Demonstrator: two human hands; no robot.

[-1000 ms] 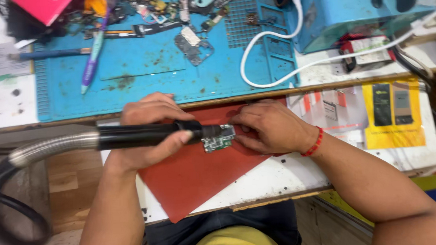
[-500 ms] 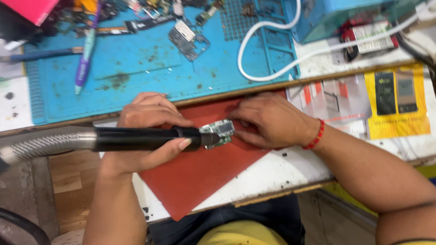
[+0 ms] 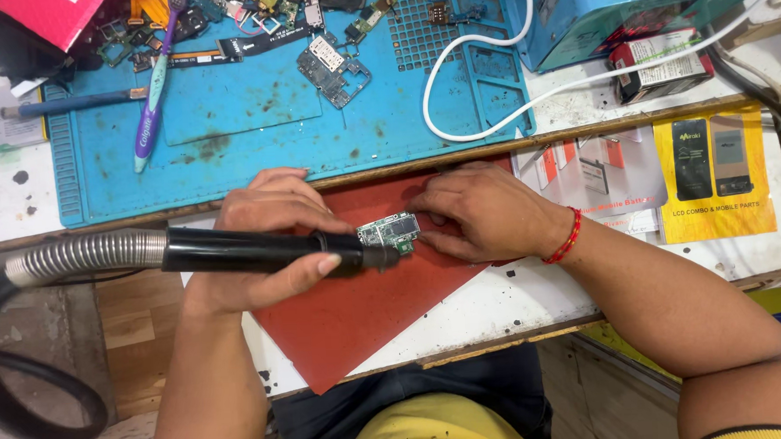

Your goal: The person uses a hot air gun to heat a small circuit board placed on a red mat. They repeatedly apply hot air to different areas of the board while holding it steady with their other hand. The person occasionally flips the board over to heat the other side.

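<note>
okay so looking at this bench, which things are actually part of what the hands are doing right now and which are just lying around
In use:
left hand gripping the black nozzle tool
right hand steadying the small circuit board
red mat under the board

Lying about:
toothbrush
spare board on the blue mat
white cable
yellow leaflet

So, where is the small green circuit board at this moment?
In the head view, the small green circuit board lies on the red mat near the centre, pinned by the right hand, with the tip of the black hot-air wand held by the left hand just beside it.
</note>
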